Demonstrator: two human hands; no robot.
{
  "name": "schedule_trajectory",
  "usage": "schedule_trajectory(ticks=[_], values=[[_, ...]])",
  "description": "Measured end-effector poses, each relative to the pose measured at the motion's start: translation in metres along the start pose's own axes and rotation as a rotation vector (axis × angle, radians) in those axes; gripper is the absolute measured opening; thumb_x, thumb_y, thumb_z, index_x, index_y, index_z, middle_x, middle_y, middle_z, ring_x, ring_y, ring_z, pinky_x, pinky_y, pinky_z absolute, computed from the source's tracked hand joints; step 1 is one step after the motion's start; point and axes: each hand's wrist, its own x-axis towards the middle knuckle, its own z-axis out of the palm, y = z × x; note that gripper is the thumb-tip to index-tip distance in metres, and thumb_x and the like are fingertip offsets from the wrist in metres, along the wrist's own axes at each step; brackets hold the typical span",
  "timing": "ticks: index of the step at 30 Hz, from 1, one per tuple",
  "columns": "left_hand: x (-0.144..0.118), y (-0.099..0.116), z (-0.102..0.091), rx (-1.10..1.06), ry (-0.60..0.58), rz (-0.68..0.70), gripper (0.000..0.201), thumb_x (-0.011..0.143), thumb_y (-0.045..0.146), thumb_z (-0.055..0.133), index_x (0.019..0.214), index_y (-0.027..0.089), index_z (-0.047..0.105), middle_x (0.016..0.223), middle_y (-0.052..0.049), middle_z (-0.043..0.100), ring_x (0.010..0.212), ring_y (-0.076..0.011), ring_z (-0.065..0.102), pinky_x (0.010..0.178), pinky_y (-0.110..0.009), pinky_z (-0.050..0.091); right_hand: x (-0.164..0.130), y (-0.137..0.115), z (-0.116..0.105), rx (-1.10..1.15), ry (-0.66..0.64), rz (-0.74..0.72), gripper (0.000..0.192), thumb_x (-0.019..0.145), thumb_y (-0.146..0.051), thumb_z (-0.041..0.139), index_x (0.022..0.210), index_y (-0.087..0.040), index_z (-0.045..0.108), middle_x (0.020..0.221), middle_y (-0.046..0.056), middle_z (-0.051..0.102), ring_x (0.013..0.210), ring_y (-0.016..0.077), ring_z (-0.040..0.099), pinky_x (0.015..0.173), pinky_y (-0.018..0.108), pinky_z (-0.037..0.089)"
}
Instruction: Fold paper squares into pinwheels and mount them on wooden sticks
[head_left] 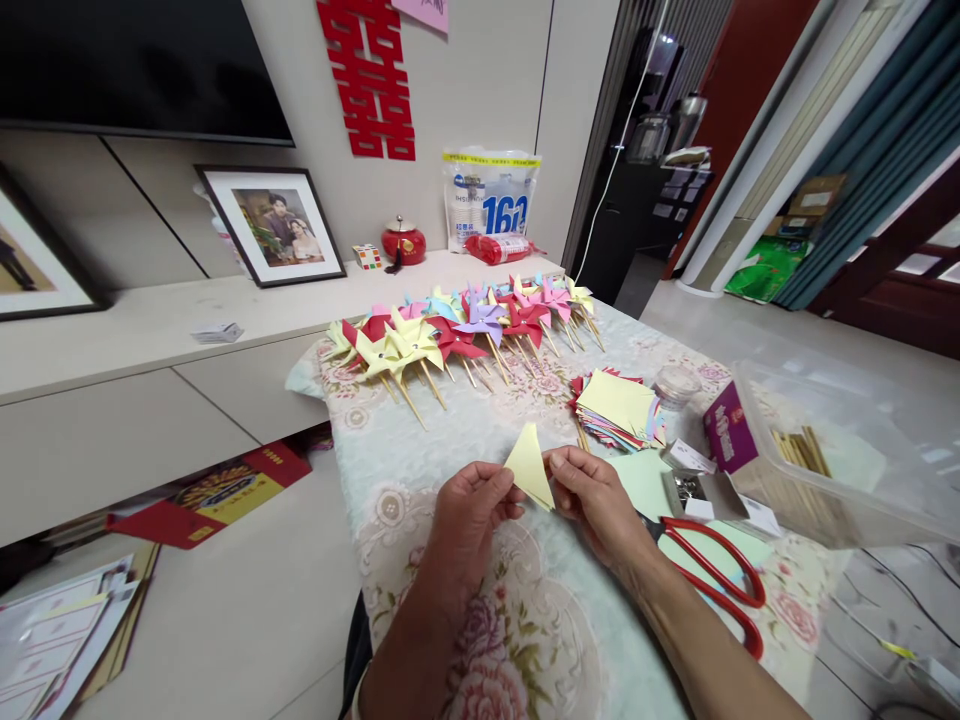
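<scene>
A pale yellow piece of paper [530, 466], folded into a triangle, is held up over the flowered tablecloth. My left hand [475, 503] pinches its left edge between thumb and fingers. At its right edge, my right hand [592, 488] also has thumb and fingertips closed on the paper. Red-handled scissors [712, 570] lie beside my right forearm, their blades partly hidden. Beyond my right hand is a stack of coloured paper [619, 404], with a yellow sheet on top. Several finished paper pinwheels [457, 330] on wooden sticks lie in rows at the table's far side.
On the right stand a clear plastic bin [840, 460] holding wooden sticks [801, 452], an open small box [701, 490] of metal pins and a round clear container [677, 384]. Behind the table runs a white cabinet [142, 345] bearing a framed photo [271, 225] and a red pot [403, 243].
</scene>
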Motion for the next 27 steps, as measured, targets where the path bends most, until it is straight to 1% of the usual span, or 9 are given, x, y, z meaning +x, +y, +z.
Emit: schedule_trajectory(ticks=[4, 8, 12, 16, 20, 23, 27], values=[[-0.0006, 0.0014, 0.0012, -0.034, 0.008, -0.020, 0.029, 0.058, 0.033, 0.087, 0.068, 0.015, 0.066, 0.060, -0.002, 0.068, 0.059, -0.0118, 0.061, 0.058, -0.022, 0.050, -0.0011, -0.0030, 0.0027, 0.074, -0.018, 0.050, 0.039, 0.065, -0.050, 0.084, 0.073, -0.016, 0.066, 0.048, -0.007, 0.042, 0.046, 0.0061, 0.028, 0.048, 0.023, 0.015], [-0.0011, 0.0019, 0.0016, -0.040, 0.004, -0.037, 0.030, 0.057, 0.032, 0.088, 0.069, 0.015, 0.066, 0.060, -0.003, 0.069, 0.060, -0.0125, 0.061, 0.060, -0.023, 0.051, -0.0013, -0.0037, 0.0032, 0.090, -0.005, 0.075, 0.041, 0.058, -0.047, 0.089, 0.075, -0.015, 0.069, 0.049, -0.007, 0.045, 0.046, 0.0061, 0.031, 0.048, 0.023, 0.017], [-0.0016, 0.0023, 0.0022, -0.036, 0.004, -0.044, 0.029, 0.058, 0.032, 0.087, 0.070, 0.015, 0.066, 0.061, -0.003, 0.069, 0.060, -0.0129, 0.062, 0.060, -0.024, 0.051, -0.0013, -0.0045, 0.0033, 0.089, -0.007, 0.077, 0.039, 0.058, -0.045, 0.089, 0.073, -0.015, 0.069, 0.048, -0.007, 0.045, 0.046, 0.0060, 0.031, 0.047, 0.022, 0.017], [-0.0021, 0.0029, 0.0025, -0.042, 0.008, -0.041, 0.027, 0.058, 0.031, 0.087, 0.068, 0.016, 0.066, 0.061, -0.002, 0.069, 0.060, -0.0132, 0.062, 0.061, -0.024, 0.052, -0.0015, -0.0059, 0.0037, 0.083, 0.000, 0.078, 0.039, 0.057, -0.045, 0.089, 0.075, -0.015, 0.070, 0.049, -0.007, 0.047, 0.047, 0.0062, 0.031, 0.048, 0.022, 0.018], [-0.0028, 0.0039, 0.0028, -0.026, 0.014, -0.039, 0.027, 0.057, 0.031, 0.086, 0.067, 0.017, 0.065, 0.061, -0.003, 0.069, 0.060, -0.0139, 0.063, 0.062, -0.026, 0.052, -0.0016, -0.0043, 0.0023, 0.059, -0.016, 0.048, 0.038, 0.066, -0.051, 0.083, 0.070, -0.017, 0.066, 0.047, -0.007, 0.042, 0.046, 0.0068, 0.028, 0.048, 0.024, 0.016], [-0.0031, 0.0045, 0.0036, -0.026, 0.012, -0.043, 0.028, 0.057, 0.031, 0.087, 0.066, 0.017, 0.064, 0.061, -0.003, 0.069, 0.061, -0.0137, 0.063, 0.063, -0.025, 0.053, -0.0009, -0.0006, 0.0002, -0.012, -0.013, 0.015, 0.041, 0.071, -0.055, 0.079, 0.067, -0.018, 0.062, 0.046, -0.008, 0.040, 0.045, 0.0073, 0.028, 0.047, 0.025, 0.016], [-0.0032, 0.0035, 0.0037, -0.014, 0.001, -0.046, 0.029, 0.057, 0.033, 0.087, 0.066, 0.016, 0.065, 0.060, -0.003, 0.069, 0.059, -0.0134, 0.063, 0.063, -0.026, 0.053, 0.0016, 0.0036, -0.0020, -0.128, 0.012, -0.026, 0.040, 0.066, -0.054, 0.082, 0.065, -0.018, 0.064, 0.046, -0.008, 0.039, 0.045, 0.0073, 0.026, 0.047, 0.025, 0.015]])
